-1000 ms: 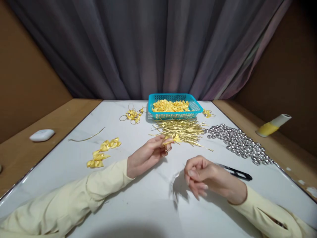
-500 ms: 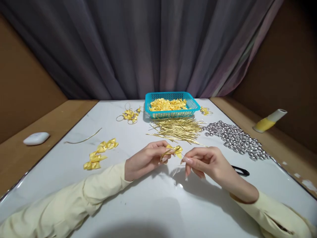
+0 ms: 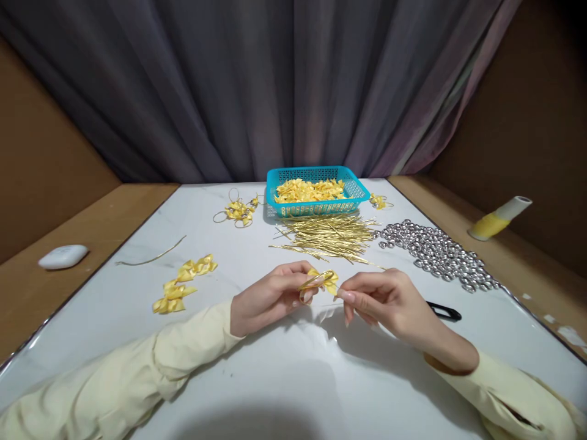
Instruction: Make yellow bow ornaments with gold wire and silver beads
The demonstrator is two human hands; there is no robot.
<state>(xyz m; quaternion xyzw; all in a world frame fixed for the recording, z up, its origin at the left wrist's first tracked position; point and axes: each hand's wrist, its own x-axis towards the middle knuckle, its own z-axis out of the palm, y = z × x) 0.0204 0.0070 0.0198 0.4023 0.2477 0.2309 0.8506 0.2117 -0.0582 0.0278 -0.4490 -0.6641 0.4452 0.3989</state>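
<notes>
1. Left hand (image 3: 270, 296): fingers closed in a pinch on a yellow bow (image 3: 327, 280), held just above the white table (image 3: 284, 379). Fingertips cover the bow's left half.
2. Right hand (image 3: 385, 299): thumb and forefinger pinched on the bow's right edge, the other fingers curled under. Whether a wire end is also in that pinch is too small to tell.
3. Gold wire loop (image 3: 312, 282) lies across the bow between the two hands. Its ends are hidden by the fingers.
4. Black snips (image 3: 444, 313) just behind the right hand: only the handle end shows, the rest is hidden by the hand.
5. Gold wire pile (image 3: 330, 235) just beyond both hands. Single pieces can't be counted.
6. Silver bells (image 3: 435, 253) heaped beyond and to the right of the right hand. Blurry, so their shape is hard to make out.
7. Blue basket (image 3: 316, 209) farther out past the wires, holding yellow ribbon pieces.
8. Loose bows (image 3: 183, 284) to the left of the left hand. A thin wire strand (image 3: 151, 258) lies beyond them.
9. Looped bows (image 3: 236, 211) far out beyond the left hand, with detail unclear.
10. Both sleeves are cut off by the bottom edge of the view.
</notes>
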